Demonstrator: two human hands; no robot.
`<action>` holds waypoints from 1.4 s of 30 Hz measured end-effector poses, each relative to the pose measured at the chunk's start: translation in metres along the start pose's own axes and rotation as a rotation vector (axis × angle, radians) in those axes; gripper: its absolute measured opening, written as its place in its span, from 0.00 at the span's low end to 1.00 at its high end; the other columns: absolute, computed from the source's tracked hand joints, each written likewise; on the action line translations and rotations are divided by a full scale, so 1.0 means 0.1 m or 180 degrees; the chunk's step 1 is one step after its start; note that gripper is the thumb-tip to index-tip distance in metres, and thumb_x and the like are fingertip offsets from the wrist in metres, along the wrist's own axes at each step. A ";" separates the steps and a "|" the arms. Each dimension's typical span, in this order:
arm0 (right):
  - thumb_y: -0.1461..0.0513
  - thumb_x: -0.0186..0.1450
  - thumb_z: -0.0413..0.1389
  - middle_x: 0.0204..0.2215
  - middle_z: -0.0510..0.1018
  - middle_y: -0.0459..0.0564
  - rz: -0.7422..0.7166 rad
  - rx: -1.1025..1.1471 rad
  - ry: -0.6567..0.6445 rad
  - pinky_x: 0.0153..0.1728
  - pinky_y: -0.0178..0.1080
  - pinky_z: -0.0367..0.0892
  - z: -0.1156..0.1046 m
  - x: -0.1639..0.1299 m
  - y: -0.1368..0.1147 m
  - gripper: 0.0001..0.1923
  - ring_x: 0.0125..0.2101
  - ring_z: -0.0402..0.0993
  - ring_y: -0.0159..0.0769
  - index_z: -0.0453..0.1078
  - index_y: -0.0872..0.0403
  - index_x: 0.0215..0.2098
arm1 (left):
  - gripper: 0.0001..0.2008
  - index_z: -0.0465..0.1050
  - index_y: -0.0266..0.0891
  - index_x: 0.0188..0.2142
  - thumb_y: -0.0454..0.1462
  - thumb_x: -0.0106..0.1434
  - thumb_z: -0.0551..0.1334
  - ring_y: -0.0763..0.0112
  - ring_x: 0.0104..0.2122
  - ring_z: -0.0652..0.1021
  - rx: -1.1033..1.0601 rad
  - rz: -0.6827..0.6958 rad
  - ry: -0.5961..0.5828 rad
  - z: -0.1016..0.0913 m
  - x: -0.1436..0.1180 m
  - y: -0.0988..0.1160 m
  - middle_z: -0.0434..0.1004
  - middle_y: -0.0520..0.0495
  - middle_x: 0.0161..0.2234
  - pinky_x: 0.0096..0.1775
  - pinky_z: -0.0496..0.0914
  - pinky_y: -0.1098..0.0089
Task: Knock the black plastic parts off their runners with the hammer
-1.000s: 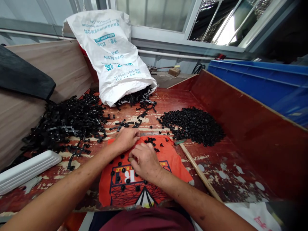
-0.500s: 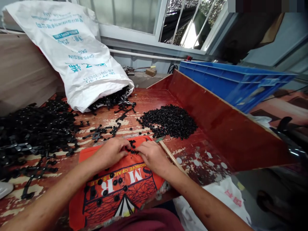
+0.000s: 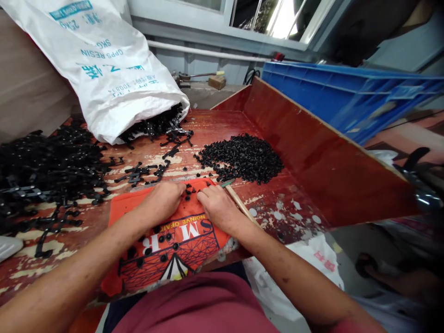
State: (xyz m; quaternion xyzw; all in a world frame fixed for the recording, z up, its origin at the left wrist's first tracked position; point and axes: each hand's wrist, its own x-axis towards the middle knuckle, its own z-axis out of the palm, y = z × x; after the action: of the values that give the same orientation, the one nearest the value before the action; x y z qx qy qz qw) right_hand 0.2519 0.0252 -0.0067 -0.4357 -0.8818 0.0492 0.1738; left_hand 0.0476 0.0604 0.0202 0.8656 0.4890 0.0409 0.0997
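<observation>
Since a second ago, the right hand [image 3: 218,210] moves from the middle of the orange cloth [image 3: 194,240] to its far edge beside the wooden stick [image 3: 242,210]. The left hand [image 3: 163,200] closes in, so both now flank the small black parts [image 3: 189,190] there.

Two bare hands are down on the work, the left hand [image 3: 163,200] and the right hand [image 3: 217,210]. One orange printed cloth [image 3: 183,245] lies at centre frame, with roughly a dozen small black round pieces [image 3: 161,257] loose on it. One white resin sack [image 3: 104,69] sits upper left. Two heaps are too many to count: black buttons [image 3: 243,159] at centre and black sprue frames [image 3: 45,171] at left. One wooden stick [image 3: 243,210], one blue crate [image 3: 347,97].
</observation>
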 end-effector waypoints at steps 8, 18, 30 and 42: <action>0.73 0.63 0.57 0.33 0.81 0.48 0.0259 0.0773 0.0096 0.42 0.37 0.66 -0.09 -0.27 -0.11 0.10 0.37 0.75 0.37 0.75 0.54 0.37 | 0.12 0.77 0.42 0.33 0.46 0.60 0.60 0.65 0.31 0.79 -0.1338 -0.0962 0.0654 -0.40 -0.50 -0.54 0.83 0.51 0.31 0.34 0.68 0.69; 0.66 0.66 0.60 0.33 0.80 0.42 0.0058 0.1335 0.0223 0.39 0.32 0.64 0.03 0.19 -0.61 0.03 0.35 0.75 0.30 0.74 0.52 0.36 | 0.12 0.73 0.42 0.27 0.44 0.62 0.57 0.63 0.31 0.77 -0.0168 -0.0933 0.0265 -0.24 -0.64 -0.58 0.79 0.47 0.29 0.33 0.63 0.68; 0.64 0.68 0.58 0.37 0.81 0.47 0.0029 0.0761 0.0255 0.42 0.41 0.60 0.16 0.22 -0.58 0.07 0.38 0.70 0.39 0.76 0.49 0.43 | 0.10 0.79 0.43 0.40 0.35 0.63 0.59 0.62 0.41 0.79 -0.0524 -0.0285 0.0315 -0.14 -0.57 -0.45 0.83 0.47 0.40 0.45 0.69 0.66; 0.69 0.65 0.59 0.32 0.79 0.51 -0.0065 0.0243 -0.0055 0.42 0.40 0.63 0.03 0.32 -0.15 0.06 0.37 0.71 0.40 0.78 0.55 0.35 | 0.12 0.76 0.42 0.26 0.40 0.63 0.57 0.66 0.30 0.77 -0.0605 -0.0353 -0.0324 -0.20 -0.40 -0.55 0.79 0.50 0.29 0.35 0.65 0.69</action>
State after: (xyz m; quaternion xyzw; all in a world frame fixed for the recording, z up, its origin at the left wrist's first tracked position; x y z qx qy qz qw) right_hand 0.2214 0.0412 0.0029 -0.4193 -0.8851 0.0848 0.1833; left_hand -0.0221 0.0563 0.0289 0.8248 0.5244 0.0375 0.2081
